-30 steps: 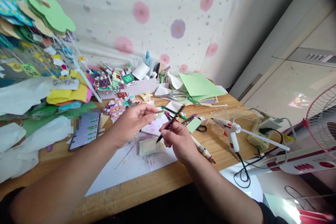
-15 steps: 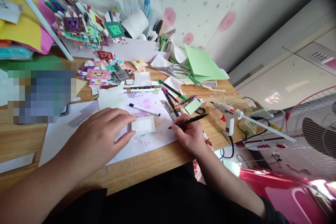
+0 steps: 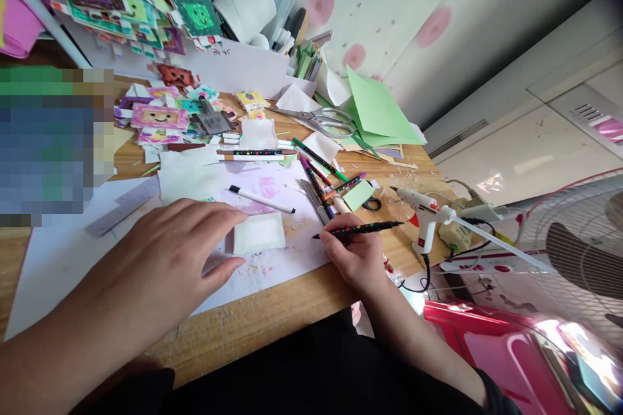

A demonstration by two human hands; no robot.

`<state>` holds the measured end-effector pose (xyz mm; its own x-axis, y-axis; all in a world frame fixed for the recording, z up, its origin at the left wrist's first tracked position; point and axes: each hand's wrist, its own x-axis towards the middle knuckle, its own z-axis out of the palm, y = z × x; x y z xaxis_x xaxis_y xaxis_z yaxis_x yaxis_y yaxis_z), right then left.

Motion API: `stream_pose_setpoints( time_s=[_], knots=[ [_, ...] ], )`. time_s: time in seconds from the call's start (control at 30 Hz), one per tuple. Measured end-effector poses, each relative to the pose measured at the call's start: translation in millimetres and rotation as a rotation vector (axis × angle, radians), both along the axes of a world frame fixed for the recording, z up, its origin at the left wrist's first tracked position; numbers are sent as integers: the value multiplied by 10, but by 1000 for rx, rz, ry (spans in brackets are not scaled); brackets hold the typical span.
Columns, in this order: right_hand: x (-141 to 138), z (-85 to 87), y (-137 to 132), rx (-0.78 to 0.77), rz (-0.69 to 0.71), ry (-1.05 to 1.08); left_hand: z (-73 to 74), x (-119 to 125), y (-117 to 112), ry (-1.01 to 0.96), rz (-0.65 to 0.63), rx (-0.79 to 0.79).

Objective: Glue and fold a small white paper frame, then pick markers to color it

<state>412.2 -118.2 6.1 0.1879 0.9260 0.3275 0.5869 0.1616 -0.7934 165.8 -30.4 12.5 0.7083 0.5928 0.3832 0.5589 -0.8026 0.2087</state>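
A small white padded rectangle (image 3: 259, 234) lies on a large, paint-stained white sheet (image 3: 265, 275). My left hand (image 3: 182, 249) is just left of the rectangle, thumb and fingers apart around its left edge, gripping nothing. In my right hand (image 3: 354, 253) is a black marker with coloured dots (image 3: 367, 229), held between thumb and fingers, its dark tip pointing left over the sheet. Behind the rectangle lies a white marker with a black cap (image 3: 263, 200). Several dotted markers and a box cutter (image 3: 315, 201) lie beyond my right hand.
Large scissors (image 3: 324, 120) and green paper (image 3: 382, 110) lie at the back. Coloured paper pieces with drawn faces (image 3: 159, 117) and a black binder clip (image 3: 213, 118) sit back left. A white glue gun (image 3: 424, 217) with its cord stands right; a fan (image 3: 579, 253) is beyond the table edge.
The camera view has moved closer and shifted, so the desk items appear larger. The marker in my right hand now lies flatter. My left hand stays beside the white rectangle.
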Motion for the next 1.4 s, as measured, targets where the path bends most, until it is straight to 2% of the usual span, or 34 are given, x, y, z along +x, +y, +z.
stream_pose_setpoints(
  time_s=[0.13, 0.27, 0.4, 0.47, 0.63, 0.83, 1.03, 1.1, 1.2, 1.23, 1.3, 1.4],
  knots=[
    [13, -4, -16, -27, 15, 45, -10, 13, 0, 0, -9, 18],
    [15, 4, -24, -3, -33, 82, -24, 1, 7, 2, -8, 39],
    [12, 40, -14, -22, 56, -39, -42, -11, 18, 3, -8, 42],
    [17, 64, -13, -47, 89, -33, -39, -11, 19, -3, -7, 39],
    [25, 120, -38, -114, 41, 145, -8, -13, 15, -21, 11, -9],
    [48, 163, -63, -341, 210, 281, -59, -31, 39, -80, 13, -35],
    [197, 196, -129, -327, 142, 375, -60, -10, 59, -56, 7, -29],
    [246, 208, -152, -286, 208, 462, -50, 1, 62, -44, -2, -33],
    [292, 204, -183, -242, 418, 683, -41, 17, 52, -28, -3, -50],
    [298, 197, -190, -233, 438, 730, -40, 22, 45, -22, 4, -55],
    [296, 184, -198, -220, 351, 719, -41, 29, 31, -9, 20, -59],
    [268, 188, -177, -219, 185, 524, -48, 36, 22, 26, 31, -75]
  ],
)
